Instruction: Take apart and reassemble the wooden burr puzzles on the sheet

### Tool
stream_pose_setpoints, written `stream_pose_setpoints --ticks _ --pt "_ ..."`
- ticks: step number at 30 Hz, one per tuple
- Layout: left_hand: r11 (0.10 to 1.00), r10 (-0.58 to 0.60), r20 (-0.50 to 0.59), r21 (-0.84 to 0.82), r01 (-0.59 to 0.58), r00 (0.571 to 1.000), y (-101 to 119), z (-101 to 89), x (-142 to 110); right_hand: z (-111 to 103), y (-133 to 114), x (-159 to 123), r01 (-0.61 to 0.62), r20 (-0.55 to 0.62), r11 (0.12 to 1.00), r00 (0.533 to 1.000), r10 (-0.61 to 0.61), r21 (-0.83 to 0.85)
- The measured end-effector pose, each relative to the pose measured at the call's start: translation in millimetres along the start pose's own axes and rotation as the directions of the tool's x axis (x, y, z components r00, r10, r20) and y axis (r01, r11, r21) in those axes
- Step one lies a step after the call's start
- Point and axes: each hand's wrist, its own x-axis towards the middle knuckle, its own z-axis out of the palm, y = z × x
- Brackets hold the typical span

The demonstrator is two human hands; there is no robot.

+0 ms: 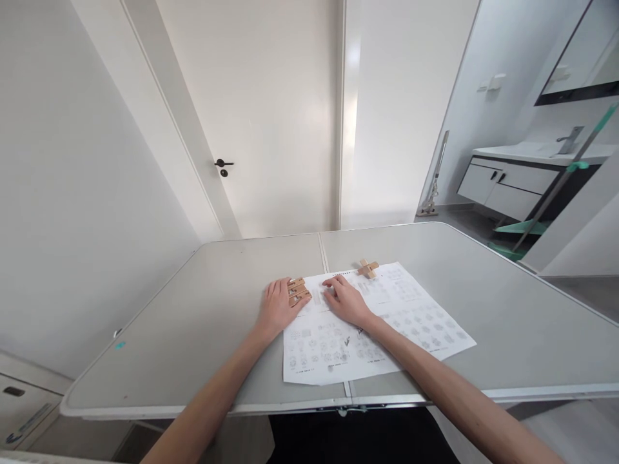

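Note:
My left hand rests on the table around a row of notched wooden puzzle pieces. Its thumb lies along their near side and its fingers along the far left, partly hiding them. On a printed instruction sheet lies my right hand, fingers bent and pointing left, thumb and index finger apart, with nothing seen in them. Past that hand, at the sheet's far edge, sits a cross-shaped wooden assembly. Small printed diagrams cover the sheet; their details are too faint to read.
The grey folding table has a metal-trimmed edge and a centre seam. Beyond it stands a white door with a black handle. To the right are a sink cabinet, a mop and a green-handled dustpan.

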Motion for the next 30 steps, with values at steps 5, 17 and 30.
stream_pose_setpoints --ticks 5,17,30 --pt "0.992 0.087 0.026 -0.089 -0.084 0.996 13.9 -12.3 2.2 -0.7 -0.6 -0.7 0.009 0.005 1.0 1.0 -0.009 -0.001" --pt "0.911 0.36 0.09 -0.251 -0.329 0.929 33.5 -31.2 2.5 -0.6 -0.9 -1.4 0.012 0.002 0.999 1.0 -0.012 0.035" --pt "0.867 0.452 0.038 -0.253 -0.429 0.891 25.5 -21.4 -4.9 -2.3 -1.6 -0.9 0.023 0.004 0.999 1.0 -0.024 0.039"
